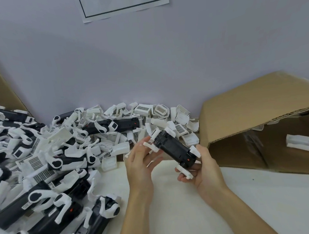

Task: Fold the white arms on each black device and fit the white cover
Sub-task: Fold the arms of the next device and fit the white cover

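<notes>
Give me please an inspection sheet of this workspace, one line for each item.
Surface: white table, bare in front of the person.
Job's things: black device held above the table, its white arms sticking out; no cover on it.
Clutter: heap of devices at left, loose white covers along the wall.
Grippers: right hand grips the device's near end; left hand touches a far arm with straight fingers.
Cables: nothing seen.
Surroundings: open cardboard box at right with a white part inside; paper sheet on the wall.
</notes>
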Motion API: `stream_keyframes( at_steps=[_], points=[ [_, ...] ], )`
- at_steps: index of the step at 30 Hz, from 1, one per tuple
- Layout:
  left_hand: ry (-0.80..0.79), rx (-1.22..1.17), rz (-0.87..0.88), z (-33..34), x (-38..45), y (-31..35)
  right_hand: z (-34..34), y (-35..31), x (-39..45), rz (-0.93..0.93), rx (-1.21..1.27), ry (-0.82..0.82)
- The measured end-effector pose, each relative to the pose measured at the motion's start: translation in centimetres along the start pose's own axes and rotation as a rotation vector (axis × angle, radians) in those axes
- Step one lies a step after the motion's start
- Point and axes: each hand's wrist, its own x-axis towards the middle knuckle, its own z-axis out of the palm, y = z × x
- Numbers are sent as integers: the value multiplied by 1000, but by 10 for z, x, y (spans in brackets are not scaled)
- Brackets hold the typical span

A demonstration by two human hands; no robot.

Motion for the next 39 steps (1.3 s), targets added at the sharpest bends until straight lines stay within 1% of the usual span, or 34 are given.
stream_keyframes(
  at_steps=[2, 4, 6, 7, 9, 11, 13, 15, 17, 20, 23, 24, 25, 26, 27, 29, 30, 31, 32, 34, 35, 37, 38, 39],
  points=[
    [11, -35, -21, 1, 0, 2, -3, 1, -1, 2, 20, -8],
    [49, -79, -41, 2, -1, 2, -4, 1, -2, -44, 14, -77],
    [103, -108, -59, 1, 1, 1, -6, 3, -3, -158, 11, -154],
    [137, -116, -73, 1, 1, 0, -7, 3, -3, -228, -20, -162],
    [197, -142, -117, 2, 0, 0, -9, 5, -4, -388, -200, -95],
    [169, -178, -211, 3, -1, 2, -10, 7, -5, -560, -427, -59],
    [65, -155, -274, 5, -5, 6, -10, 10, -6, -707, -594, -124],
    [24, -113, -230, 3, -5, 5, -9, 10, -7, -800, -732, -188],
    [49, -102, -150, -1, -1, 4, -9, 8, -8, -823, -866, -211],
    [81, -80, -80, -4, 1, 2, -9, 7, -14, -748, -1050, -216],
    [91, -47, -58, -3, 1, 1, -6, 8, -18, -674, -1159, -188],
    [111, -45, -55, -2, 2, 1, -5, 7, -20, -640, -1138, -163],
    [142, -73, -45, 0, 2, 0, -2, 5, -21, -583, -1066, -125],
    [193, -95, -11, 1, 2, -1, 2, 1, -23, -489, -944, -81],
    [258, -63, 47, 1, 1, -1, 6, -3, -22, -324, -751, -38],
    [408, 100, 196, -3, 1, -4, 12, -12, -20, 55, -222, 3],
    [471, 147, 248, -6, 1, -6, 14, -18, -19, 164, -12, 14],
    [517, 153, 259, -7, 2, -6, 16, -25, -17, 198, 128, -1],
    [545, 147, 252, -8, 2, -5, 18, -34, -15, 180, 216, -34],
    [565, 137, 222, -6, 2, -5, 24, -67, -12, 42, 335, -81],
    [555, 145, 214, -3, 1, -5, 26, -89, -9, -54, 379, -77],
    [519, 171, 214, 1, -1, -8, 22, -141, -4, -254, 473, -18],
    [506, 182, 216, 1, -1, -9, 15, -165, -3, -304, 513, 18],
    [493, 190, 213, 1, -1, -10, 8, -183, -4, -304, 533, 26]
  ],
)
